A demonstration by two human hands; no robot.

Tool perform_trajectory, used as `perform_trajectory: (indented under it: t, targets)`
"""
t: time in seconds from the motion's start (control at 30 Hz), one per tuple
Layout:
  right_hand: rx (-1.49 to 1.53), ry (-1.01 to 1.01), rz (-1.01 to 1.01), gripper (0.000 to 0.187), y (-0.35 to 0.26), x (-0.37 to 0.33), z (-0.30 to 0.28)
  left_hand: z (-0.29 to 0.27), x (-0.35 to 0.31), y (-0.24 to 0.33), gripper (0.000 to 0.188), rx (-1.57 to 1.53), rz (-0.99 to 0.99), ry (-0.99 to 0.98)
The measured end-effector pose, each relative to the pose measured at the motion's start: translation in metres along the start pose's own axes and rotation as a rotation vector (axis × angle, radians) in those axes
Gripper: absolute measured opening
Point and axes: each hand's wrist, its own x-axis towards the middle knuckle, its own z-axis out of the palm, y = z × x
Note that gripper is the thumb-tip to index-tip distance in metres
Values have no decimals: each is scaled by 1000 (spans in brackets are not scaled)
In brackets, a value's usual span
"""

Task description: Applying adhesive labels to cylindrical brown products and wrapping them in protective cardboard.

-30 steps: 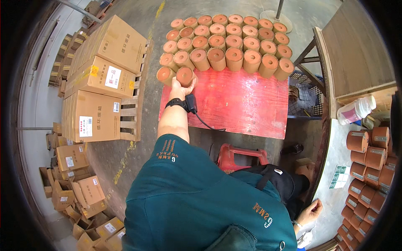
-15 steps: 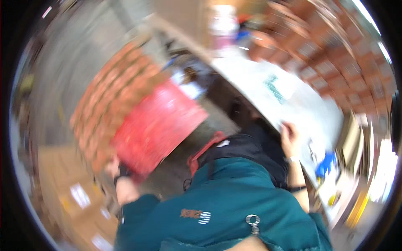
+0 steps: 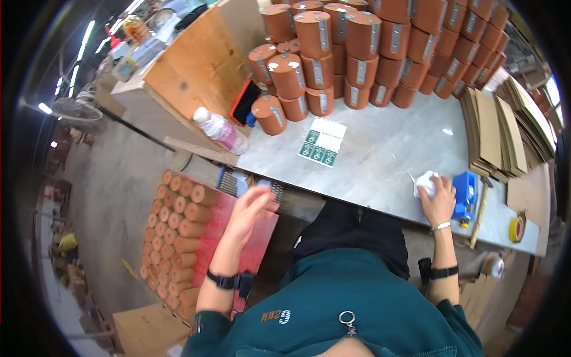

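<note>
My left hand (image 3: 251,209) is raised above a red board (image 3: 223,238), its fingers loosely bent and apart, with nothing seen in them. On the grey tabletop, my right hand (image 3: 439,201) has its fingers closed over a crumpled white cloth (image 3: 423,182). Just right of that hand stands a blue tape dispenser (image 3: 463,195). A sheet of green and white labels (image 3: 322,141) lies flat in the middle of the table. Beyond it rise stacked reddish-brown cylinders (image 3: 355,70) with metal strips on their sides; one single cylinder (image 3: 269,115) stands at the near left of the stack.
Rows of brown cylinders (image 3: 172,235) lie on the red board at lower left. A clear bottle with a pink label (image 3: 221,131) stands at the table's left end by a wooden panel (image 3: 193,65). At right are folded cardboard (image 3: 489,134), a hammer (image 3: 480,214) and a yellow tape roll (image 3: 516,229).
My view has swung toward the table. The left hand has left the far edge of the red board and come up nearer the table; the right hand now rests on the white cloth.
</note>
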Motion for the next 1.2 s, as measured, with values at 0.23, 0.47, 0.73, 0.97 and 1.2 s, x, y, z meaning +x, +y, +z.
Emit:
perform_trajectory:
  t: [0.23,0.47,0.73,0.97,1.2]
  targets:
    - [628,109,-213,24,7,-12,2,34,177,66,102,731,652,696]
    - [355,47,-249,26,-7,-31,2,32,230,45,109,519,630,652]
    - [242,67,-242,32,-16,-38,5,82,125,28,79,252,584,222]
    - [533,-162,-89,21,-7,10,-2,190,99,-27,89,450,593,-316]
    - [571,244,-490,24,-104,43,-26,230,115,-36,88,564,744,-379]
